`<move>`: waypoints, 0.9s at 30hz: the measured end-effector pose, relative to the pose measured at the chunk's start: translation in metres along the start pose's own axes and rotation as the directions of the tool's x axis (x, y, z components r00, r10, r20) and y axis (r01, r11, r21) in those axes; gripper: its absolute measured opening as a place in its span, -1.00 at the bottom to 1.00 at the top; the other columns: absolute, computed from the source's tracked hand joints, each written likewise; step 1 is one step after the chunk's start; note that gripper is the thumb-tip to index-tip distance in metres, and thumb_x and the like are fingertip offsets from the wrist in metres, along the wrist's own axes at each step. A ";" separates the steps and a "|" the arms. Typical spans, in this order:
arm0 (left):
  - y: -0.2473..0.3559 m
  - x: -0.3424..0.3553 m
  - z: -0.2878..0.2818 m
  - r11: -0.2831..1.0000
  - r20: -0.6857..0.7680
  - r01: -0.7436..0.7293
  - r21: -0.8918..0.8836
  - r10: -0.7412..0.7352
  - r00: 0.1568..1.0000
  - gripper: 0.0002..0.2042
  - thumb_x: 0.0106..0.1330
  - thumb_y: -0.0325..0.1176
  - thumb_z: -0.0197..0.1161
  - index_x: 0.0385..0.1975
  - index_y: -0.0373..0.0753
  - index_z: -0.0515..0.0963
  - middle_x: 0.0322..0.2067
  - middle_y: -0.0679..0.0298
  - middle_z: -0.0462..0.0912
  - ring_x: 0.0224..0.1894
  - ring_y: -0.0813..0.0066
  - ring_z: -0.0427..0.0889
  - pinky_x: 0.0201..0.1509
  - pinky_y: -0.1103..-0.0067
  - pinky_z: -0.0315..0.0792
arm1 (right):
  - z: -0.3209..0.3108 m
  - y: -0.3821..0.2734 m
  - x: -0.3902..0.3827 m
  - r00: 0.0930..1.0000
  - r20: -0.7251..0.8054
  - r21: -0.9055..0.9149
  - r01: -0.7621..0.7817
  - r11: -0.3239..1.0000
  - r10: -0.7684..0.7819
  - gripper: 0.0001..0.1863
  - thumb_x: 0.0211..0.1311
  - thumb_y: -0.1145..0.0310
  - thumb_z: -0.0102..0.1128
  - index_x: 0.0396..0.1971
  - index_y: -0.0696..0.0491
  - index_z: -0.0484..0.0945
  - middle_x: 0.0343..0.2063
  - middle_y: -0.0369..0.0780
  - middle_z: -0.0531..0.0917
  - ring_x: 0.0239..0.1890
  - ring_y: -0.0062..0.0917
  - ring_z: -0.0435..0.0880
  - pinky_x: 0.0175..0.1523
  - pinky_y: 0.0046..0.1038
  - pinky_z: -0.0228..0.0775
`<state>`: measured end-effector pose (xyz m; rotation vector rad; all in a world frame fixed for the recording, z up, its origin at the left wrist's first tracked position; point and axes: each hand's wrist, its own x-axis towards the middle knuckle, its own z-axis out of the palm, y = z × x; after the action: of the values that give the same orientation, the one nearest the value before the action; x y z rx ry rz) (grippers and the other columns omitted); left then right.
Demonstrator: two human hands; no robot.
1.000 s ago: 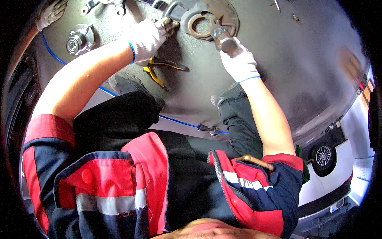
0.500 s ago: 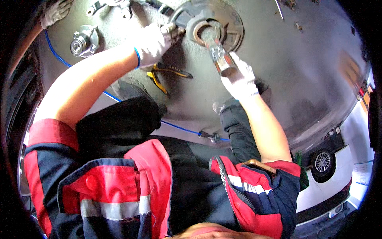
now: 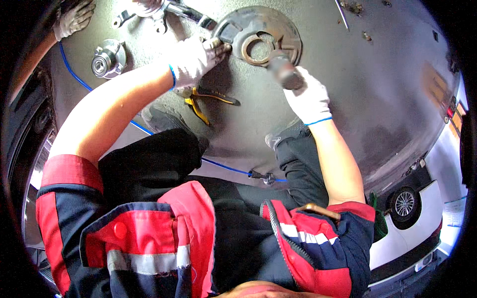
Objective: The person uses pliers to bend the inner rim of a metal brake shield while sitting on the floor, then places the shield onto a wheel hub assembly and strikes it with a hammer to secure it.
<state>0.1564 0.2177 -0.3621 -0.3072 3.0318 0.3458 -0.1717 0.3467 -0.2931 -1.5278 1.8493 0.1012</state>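
A round, dark, worn brake dust shield (image 3: pixel 231 31) with a rusty ring around its central hole lies on the grey floor. My left hand (image 3: pixel 195 62), in a white glove, grips its left edge with the fingertips; the thumb is hard to see. My right hand (image 3: pixel 309 97), gloved too, is closed around a cylindrical tool (image 3: pixel 286 74) with a dark end. Motion blurs this tool, so its kind cannot be told. It is over the shield's lower right rim. Yellow-and-black pliers (image 3: pixel 198 107) lie below my left wrist.
A wheel hub (image 3: pixel 104 62) sits at the upper left, beside a metal knuckle-like part (image 3: pixel 160 25). Another person's gloved hand (image 3: pixel 74 21) is at the far left. A blue hose (image 3: pixel 69 69) crosses the floor. A thin rod (image 3: pixel 343 15) and small debris (image 3: pixel 366 36) lie upper right.
The cylindrical tool has swung from over the shield's central hole to its lower right rim, my right hand shifting slightly right. My left hand stays at the shield's edge.
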 end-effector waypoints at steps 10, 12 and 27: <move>-0.003 0.036 -0.030 0.981 0.291 0.176 0.086 -0.193 0.937 -0.12 0.19 0.02 0.43 0.48 -0.21 0.23 0.53 0.12 0.17 0.55 0.14 0.15 0.61 0.22 0.00 | -0.019 0.096 0.007 0.872 -0.283 -0.250 -0.470 0.847 0.400 -0.52 0.25 0.11 0.20 0.07 0.09 0.60 -0.04 0.04 0.71 0.05 -0.05 0.69 0.18 -0.14 0.51; -0.001 0.034 -0.030 0.973 0.293 0.228 0.024 -0.225 0.929 -0.01 0.08 0.09 0.51 0.50 -0.19 0.21 0.52 0.09 0.15 0.55 0.11 0.13 0.61 0.20 0.00 | -0.013 0.099 -0.002 0.814 -0.215 -0.170 -0.576 0.800 0.540 -0.56 0.26 0.11 0.21 0.00 0.11 0.60 -0.07 0.05 0.71 0.03 -0.02 0.69 0.17 -0.10 0.50; -0.006 0.085 -0.107 0.478 0.403 0.787 -0.389 -0.680 0.612 -0.45 0.29 -0.24 0.22 0.26 -0.32 0.37 -0.06 -0.13 0.69 -0.01 -0.04 0.72 0.03 0.22 0.60 | -0.019 0.005 0.041 0.904 -0.035 0.125 -0.420 0.899 0.427 -0.07 0.22 -0.11 0.34 0.35 0.31 0.32 0.31 0.20 0.44 0.36 0.01 0.45 0.44 -0.21 0.30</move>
<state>0.0688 0.1710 -0.2682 -1.4645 2.2032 1.0431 -0.1870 0.3051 -0.3039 -1.0389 2.1743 0.1487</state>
